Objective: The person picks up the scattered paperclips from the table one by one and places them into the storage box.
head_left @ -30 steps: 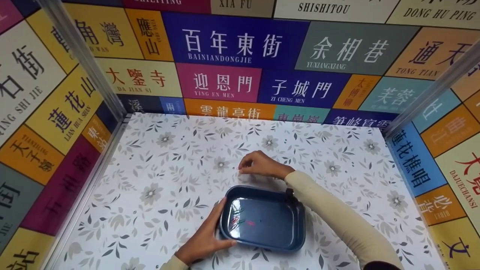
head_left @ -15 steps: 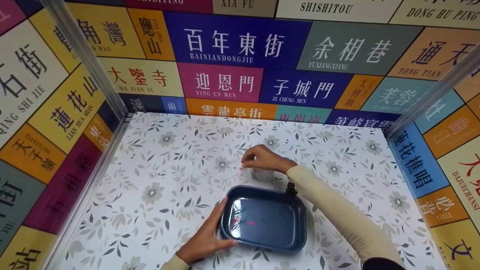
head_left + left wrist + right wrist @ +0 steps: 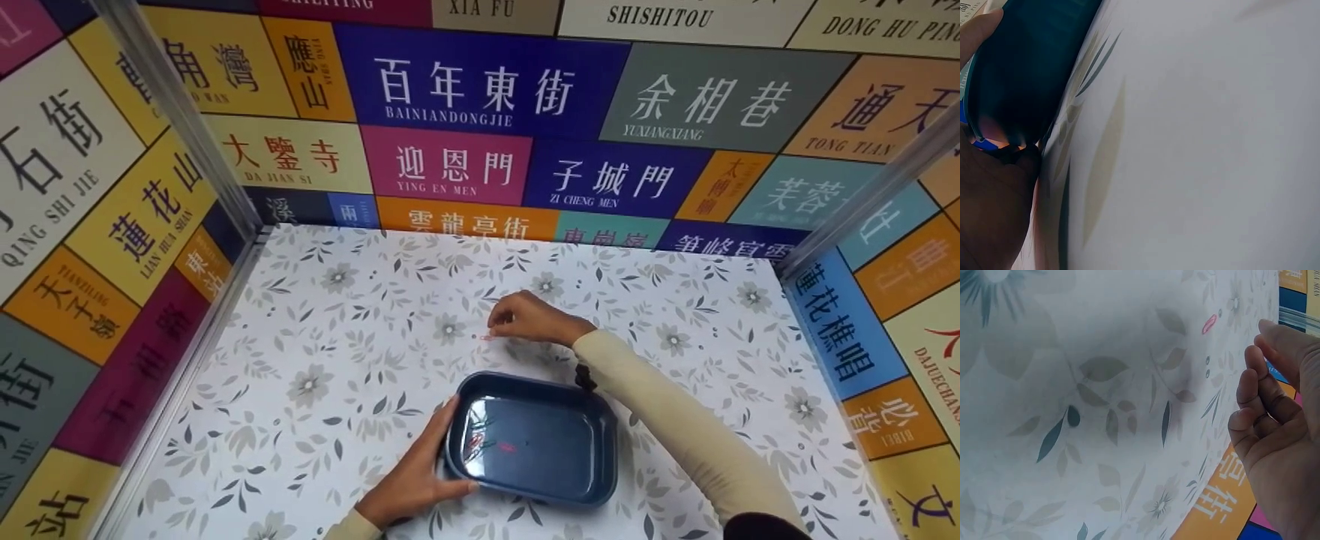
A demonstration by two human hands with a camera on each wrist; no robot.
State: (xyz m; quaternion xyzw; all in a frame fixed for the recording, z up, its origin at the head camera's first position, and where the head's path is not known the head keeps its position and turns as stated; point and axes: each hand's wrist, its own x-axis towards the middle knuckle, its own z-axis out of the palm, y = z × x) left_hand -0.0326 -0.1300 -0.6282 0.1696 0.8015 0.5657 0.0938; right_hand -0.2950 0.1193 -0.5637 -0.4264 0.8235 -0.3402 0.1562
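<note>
In the head view, my left hand (image 3: pixel 412 480) grips the left side of a dark blue rectangular dish (image 3: pixel 609 457), with the thumb at its near left corner. Inside the dish lie several small red and dark green pieces (image 3: pixel 507 448), probably paper clips. A single red paper clip (image 3: pixel 1209 324) rests on the patterned cloth beyond the dish. Just to its right is my right hand (image 3: pixel 531 318), its fingers loosely bent and holding nothing. The right wrist view shows a gap between those fingertips and the clip. In the left wrist view, the dish's outer wall (image 3: pixel 1022 73) hides its contents.
White cloth with grey flowers and leaves (image 3: pixel 300 315) covers the table. Colourful panels with printed street names (image 3: pixel 480 82) stand along the back and both sides, joined by clear corner strips (image 3: pixel 187 112). A dark band (image 3: pixel 585 377) sits at the right wrist.
My right hand has let go of the red paper clip, lifting slightly and moving right of it. The clip now lies on the cloth. The left hand stays on the dish.
</note>
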